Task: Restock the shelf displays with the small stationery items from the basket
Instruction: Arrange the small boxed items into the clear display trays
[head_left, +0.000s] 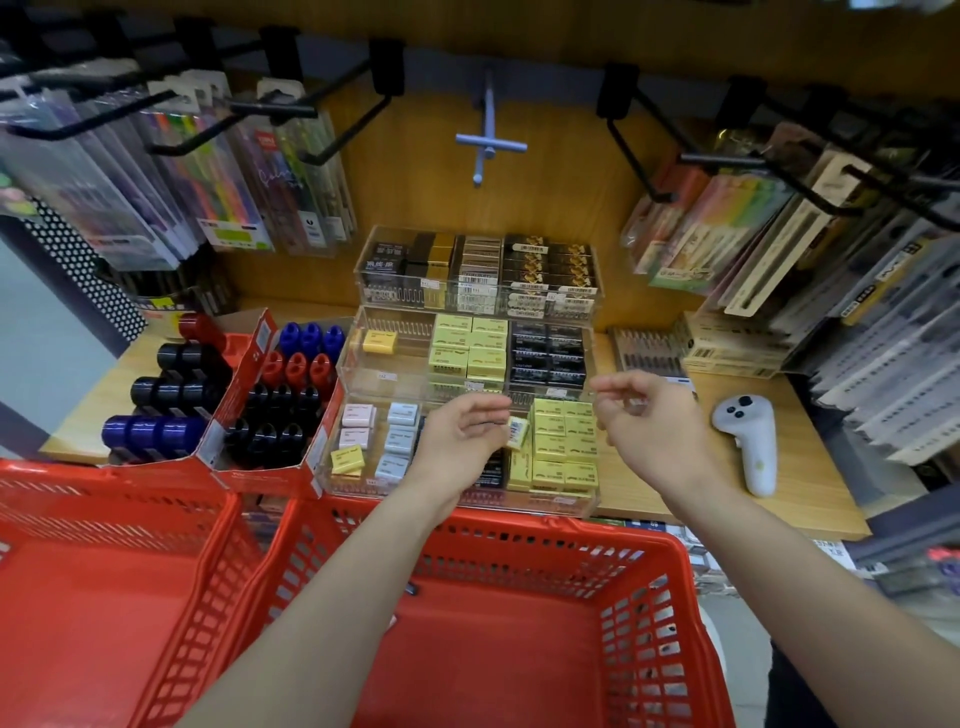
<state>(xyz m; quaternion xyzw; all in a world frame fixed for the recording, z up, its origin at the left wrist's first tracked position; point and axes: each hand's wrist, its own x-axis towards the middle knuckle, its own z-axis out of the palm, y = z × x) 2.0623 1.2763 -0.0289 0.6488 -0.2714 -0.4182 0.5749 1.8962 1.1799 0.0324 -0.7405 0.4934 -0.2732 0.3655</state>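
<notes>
Basket (519, 649): I see almost nothing left.
Left hand (462, 434): fingers pinch one small eraser (518, 432) over the tray (363, 486).
Right hand (649, 421): loosely curled, empty.

Your easiest way in is straight over the near rim of the red basket (545, 535), since nothing stands between it and the front tier of the clear tiered display (467, 364). Above that, the black hooks (358, 130) and the blue peg (488, 140) jut out of the back wall, so headroom over the top tier is tight. On the left, the red cardboard tray of markers (270, 415) sits right against the display, no gap there. On the right there's open shelf (810, 467) wood between the display and the white controller (748, 441), then hanging pen packs (857, 312) crowd in. Both hands hover just above the front tier, near each other.
</notes>
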